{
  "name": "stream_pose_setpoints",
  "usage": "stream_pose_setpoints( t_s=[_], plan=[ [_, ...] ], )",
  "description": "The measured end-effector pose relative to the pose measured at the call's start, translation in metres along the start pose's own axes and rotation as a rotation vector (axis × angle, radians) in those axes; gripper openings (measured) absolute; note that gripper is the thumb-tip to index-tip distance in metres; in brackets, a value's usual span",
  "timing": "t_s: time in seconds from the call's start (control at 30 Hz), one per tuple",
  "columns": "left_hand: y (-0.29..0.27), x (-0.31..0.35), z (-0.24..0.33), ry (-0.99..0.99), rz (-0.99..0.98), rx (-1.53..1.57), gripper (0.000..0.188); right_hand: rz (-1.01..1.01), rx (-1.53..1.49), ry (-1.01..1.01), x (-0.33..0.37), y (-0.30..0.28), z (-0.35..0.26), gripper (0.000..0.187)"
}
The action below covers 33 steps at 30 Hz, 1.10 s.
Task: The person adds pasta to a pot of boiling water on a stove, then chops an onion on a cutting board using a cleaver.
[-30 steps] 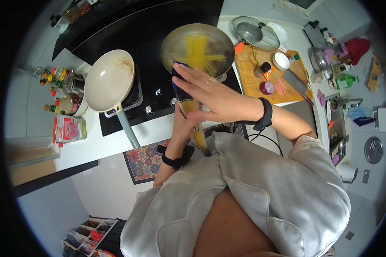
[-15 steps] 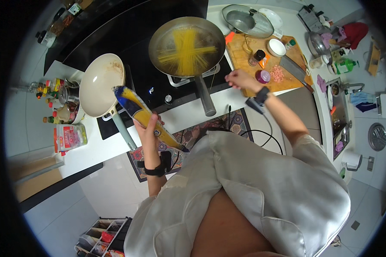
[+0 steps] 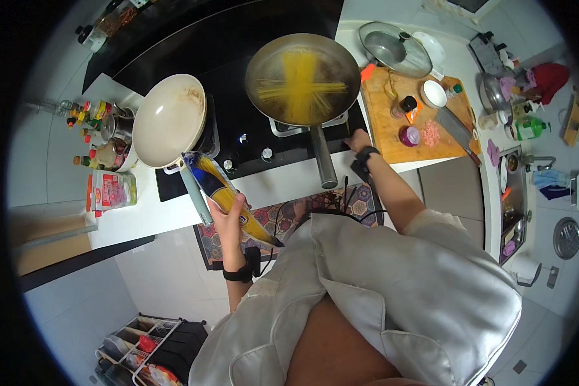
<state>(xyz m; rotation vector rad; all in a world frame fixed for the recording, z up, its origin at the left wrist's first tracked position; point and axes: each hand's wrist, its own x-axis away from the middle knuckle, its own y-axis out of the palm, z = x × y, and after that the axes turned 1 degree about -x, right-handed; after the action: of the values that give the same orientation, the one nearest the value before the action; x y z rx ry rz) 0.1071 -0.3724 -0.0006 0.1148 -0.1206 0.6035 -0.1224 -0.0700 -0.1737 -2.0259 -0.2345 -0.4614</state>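
Diagonal pasta packet [image 3: 221, 192], blue end [image 3: 203, 170] upper-left

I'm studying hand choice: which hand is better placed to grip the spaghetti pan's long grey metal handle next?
Probably the right hand: it is nearer that handle of the round pan holding yellow spaghetti, while the left hand holds a blue-and-yellow plastic packet.

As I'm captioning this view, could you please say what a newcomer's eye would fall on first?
The crossed yellow spaghetti in the round grey metal pan on the black glass hob probably stands out first. Next might be the blue-and-yellow plastic packet in the left grip, near the cream round pan.
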Motion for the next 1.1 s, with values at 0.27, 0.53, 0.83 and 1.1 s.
stream_pose_setpoints(
  t_s=[0.27, 0.53, 0.83, 1.1],
  plan=[
    [0.008, -0.007, -0.001, -0.039, -0.058, -0.011, 0.041, 0.042, -0.103, -0.083, 0.106, -0.127, 0.024, 0.016],
    [0.025, -0.018, 0.000, 0.004, -0.182, 0.069, 0.054, 0.418, 0.115, -0.742, 0.095, -0.198, -0.110, 0.007],
    [0.024, -0.015, 0.012, 0.074, -0.159, 0.090, 0.052, 0.440, 0.618, -0.772, 0.002, -0.148, -0.202, 0.011],
    [0.050, -0.016, 0.035, 0.055, -0.223, 0.127, 0.062, -0.265, -0.356, -1.088, 0.178, -0.164, -0.262, 0.012]
  ],
)
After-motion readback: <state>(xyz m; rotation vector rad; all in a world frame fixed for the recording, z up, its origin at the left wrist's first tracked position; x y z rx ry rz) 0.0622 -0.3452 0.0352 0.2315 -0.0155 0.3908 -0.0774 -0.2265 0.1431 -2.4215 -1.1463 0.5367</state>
